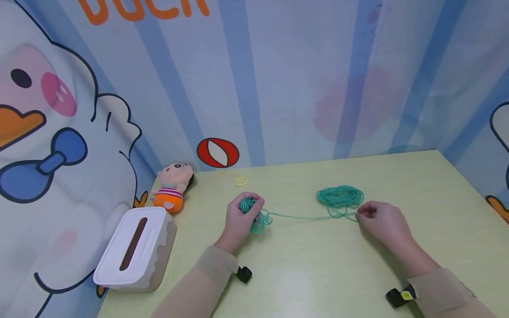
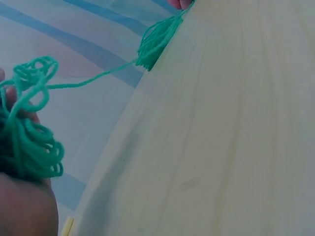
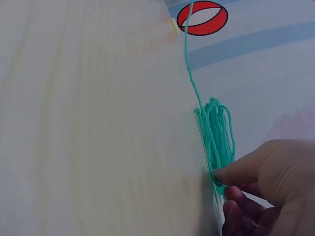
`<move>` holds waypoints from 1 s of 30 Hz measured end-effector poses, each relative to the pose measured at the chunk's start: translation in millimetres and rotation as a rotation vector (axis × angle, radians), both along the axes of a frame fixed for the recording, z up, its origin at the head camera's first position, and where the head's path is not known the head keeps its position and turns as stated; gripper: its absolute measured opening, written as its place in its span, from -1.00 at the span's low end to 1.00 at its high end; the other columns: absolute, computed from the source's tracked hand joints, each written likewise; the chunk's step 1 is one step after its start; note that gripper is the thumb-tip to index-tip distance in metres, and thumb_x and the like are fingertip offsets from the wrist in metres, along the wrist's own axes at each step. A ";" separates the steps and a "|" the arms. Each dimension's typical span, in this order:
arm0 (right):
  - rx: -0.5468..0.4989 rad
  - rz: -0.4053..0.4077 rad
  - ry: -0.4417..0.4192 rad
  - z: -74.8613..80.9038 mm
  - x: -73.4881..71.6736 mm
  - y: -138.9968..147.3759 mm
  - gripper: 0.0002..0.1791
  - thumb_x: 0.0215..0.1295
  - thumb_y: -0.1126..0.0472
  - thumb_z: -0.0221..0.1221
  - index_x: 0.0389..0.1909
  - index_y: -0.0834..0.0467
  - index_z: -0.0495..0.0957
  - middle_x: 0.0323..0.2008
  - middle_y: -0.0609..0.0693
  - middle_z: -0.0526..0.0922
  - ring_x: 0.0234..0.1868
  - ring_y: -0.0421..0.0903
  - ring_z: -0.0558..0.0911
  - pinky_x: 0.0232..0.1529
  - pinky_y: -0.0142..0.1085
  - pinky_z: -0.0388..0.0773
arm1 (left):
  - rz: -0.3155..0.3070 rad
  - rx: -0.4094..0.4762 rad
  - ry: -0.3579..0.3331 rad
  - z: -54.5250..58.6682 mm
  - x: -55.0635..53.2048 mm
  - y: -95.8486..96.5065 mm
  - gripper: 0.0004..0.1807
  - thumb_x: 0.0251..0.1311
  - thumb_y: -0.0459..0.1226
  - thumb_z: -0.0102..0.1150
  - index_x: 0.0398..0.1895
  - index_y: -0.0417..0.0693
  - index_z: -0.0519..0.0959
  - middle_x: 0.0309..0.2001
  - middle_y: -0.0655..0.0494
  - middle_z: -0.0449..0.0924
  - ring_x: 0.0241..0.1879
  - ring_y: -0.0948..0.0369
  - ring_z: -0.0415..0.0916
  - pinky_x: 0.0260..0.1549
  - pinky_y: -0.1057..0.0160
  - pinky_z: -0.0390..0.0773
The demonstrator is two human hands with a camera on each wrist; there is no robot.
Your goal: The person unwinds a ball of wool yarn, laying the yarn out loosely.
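Partly hidden by its own fingers, a small green yarn bundle (image 1: 259, 224) sits in the left hand (image 1: 237, 222), whose thumb and fingers curl round it above the table (image 1: 310, 269); loops spill out below the thumb. How much yarn lies inside that grasp cannot be told, and the left wrist view cuts most of the hand off at its edge.

From the bundle a single green strand (image 1: 300, 217) runs across to the lower edge of a larger looped pile (image 1: 339, 197), lying on the table near the backdrop (image 1: 294, 88). Where it meets the loops, its path is hard to follow. Beside the pile, the right hand (image 1: 385, 221) pinches yarn at its near edge with the thumb; the index fingertip is mostly hidden, and the other fingers fold inward.

Behind the left hand lies a thin yellow ring (image 1: 241, 181), only a sliver in the wrist views. Farther left, a plush toy (image 1: 171, 187) sits behind a white-lidded box (image 1: 151, 247), its contents unseen through the dark slot.
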State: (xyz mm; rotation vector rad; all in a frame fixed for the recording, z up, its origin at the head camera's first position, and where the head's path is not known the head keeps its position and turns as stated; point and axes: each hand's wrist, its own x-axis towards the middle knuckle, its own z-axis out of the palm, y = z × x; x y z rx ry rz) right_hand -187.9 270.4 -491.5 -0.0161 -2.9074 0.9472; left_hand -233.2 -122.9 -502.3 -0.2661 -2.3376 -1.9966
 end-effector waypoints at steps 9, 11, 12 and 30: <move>-0.085 0.037 0.261 17.9 3.7 -43.6 -0.75 0.47 0.28 0.19 0.00 0.24 0.77 -0.12 0.15 0.70 -0.34 -0.08 0.52 -0.36 -0.30 0.46 | -0.023 0.022 -0.002 -2.2 1.9 0.3 -0.55 0.50 0.00 0.40 0.18 -0.15 0.66 -0.14 0.12 0.69 -0.16 0.17 0.62 -0.08 0.33 0.69; -0.099 0.114 0.325 19.2 3.6 -60.1 -0.78 0.48 0.31 0.22 -0.01 0.25 0.77 -0.13 0.11 0.74 -0.29 -0.06 0.59 -0.28 -0.27 0.58 | -0.029 0.024 0.001 -1.2 1.8 0.3 -0.57 0.51 -0.02 0.39 0.17 -0.16 0.66 -0.17 0.12 0.69 -0.17 0.17 0.62 -0.10 0.34 0.69; -0.099 0.163 0.344 19.5 3.4 -68.6 -0.79 0.49 0.32 0.23 0.01 0.25 0.77 -0.12 0.10 0.77 -0.24 -0.04 0.65 -0.23 -0.24 0.66 | -0.032 0.021 0.002 -0.6 1.4 0.5 -0.58 0.52 -0.03 0.39 0.17 -0.16 0.66 -0.17 0.12 0.69 -0.16 0.17 0.61 -0.10 0.34 0.69; -0.153 0.498 0.086 17.6 -20.6 -172.0 -0.61 0.65 0.18 0.23 0.38 0.18 0.66 0.15 0.10 0.85 0.20 0.14 0.82 0.21 0.08 0.77 | -0.049 0.003 0.027 5.0 -2.3 2.9 -0.59 0.51 -0.07 0.40 0.17 -0.20 0.68 -0.03 0.00 0.73 -0.16 0.18 0.61 -0.09 0.35 0.68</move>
